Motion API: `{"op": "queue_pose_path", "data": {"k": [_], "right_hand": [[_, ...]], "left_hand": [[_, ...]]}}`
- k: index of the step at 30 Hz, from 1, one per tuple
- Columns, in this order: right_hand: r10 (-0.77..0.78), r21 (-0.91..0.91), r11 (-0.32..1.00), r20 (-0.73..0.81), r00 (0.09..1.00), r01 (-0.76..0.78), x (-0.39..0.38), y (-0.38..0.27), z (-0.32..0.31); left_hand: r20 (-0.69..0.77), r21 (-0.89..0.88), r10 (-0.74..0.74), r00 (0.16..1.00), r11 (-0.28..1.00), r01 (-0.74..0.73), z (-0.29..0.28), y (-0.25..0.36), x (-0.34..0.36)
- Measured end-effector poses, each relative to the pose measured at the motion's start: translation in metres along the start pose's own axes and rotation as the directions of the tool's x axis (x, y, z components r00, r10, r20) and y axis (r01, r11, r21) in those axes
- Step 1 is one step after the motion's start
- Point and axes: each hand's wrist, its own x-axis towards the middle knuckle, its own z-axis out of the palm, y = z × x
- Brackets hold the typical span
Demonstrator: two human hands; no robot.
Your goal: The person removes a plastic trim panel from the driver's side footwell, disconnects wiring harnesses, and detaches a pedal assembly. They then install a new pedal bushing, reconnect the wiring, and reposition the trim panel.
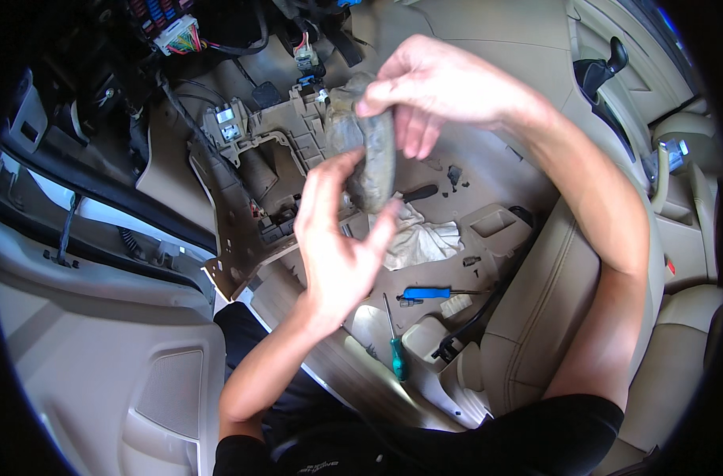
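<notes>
In a car's opened-up footwell, a person's right hand (pixel 433 83) pinches the upper part of a stained grey, cloth-like piece (pixel 380 155), while the left hand (pixel 333 242) curves about its lower part, thumb and fingers spread apart; how firmly that hand grips, one cannot tell. The piece is held above the floor (pixel 496 182), near a beige plastic frame (pixel 302 127). Should the pinch slip, the piece could drop onto the pale rag (pixel 425 242) or the dark-handled tool (pixel 421 193) below. A loose fold might snag on the frame's edges if swung too close, and any grit it carries could fall there. Nearer the seat (pixel 536 309), a blue-handled screwdriver (pixel 427 293) and a green-handled screwdriver (pixel 398 358) lie loose, liable to roll if a forearm knocks them.
</notes>
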Motion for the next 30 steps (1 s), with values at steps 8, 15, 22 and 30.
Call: {"op": "queue_pose_path", "data": {"k": [8,15,22,30], "right_hand": [[-0.091,-0.346,0.936,-0.057,0.994,0.065,0.018,0.011,-0.033],[0.262,-0.322,0.939,0.455,0.851,-0.118,0.015,0.047,-0.066],[-0.118,0.026,0.992,0.506,0.854,0.121,0.041,0.060,-0.042],[-0.168,-0.106,0.962,0.497,0.852,0.252,0.035,0.034,-0.046]], "left_hand": [[0.312,-0.792,-0.565,0.764,0.290,0.538,-0.021,-0.027,0.001],[0.233,-0.850,-0.530,0.815,0.296,0.435,-0.038,-0.012,0.000],[0.170,-0.842,-0.572,0.803,0.339,0.420,-0.067,0.001,0.001],[0.143,-0.512,-0.488,0.861,0.709,0.486,-0.096,0.009,0.011]]}}
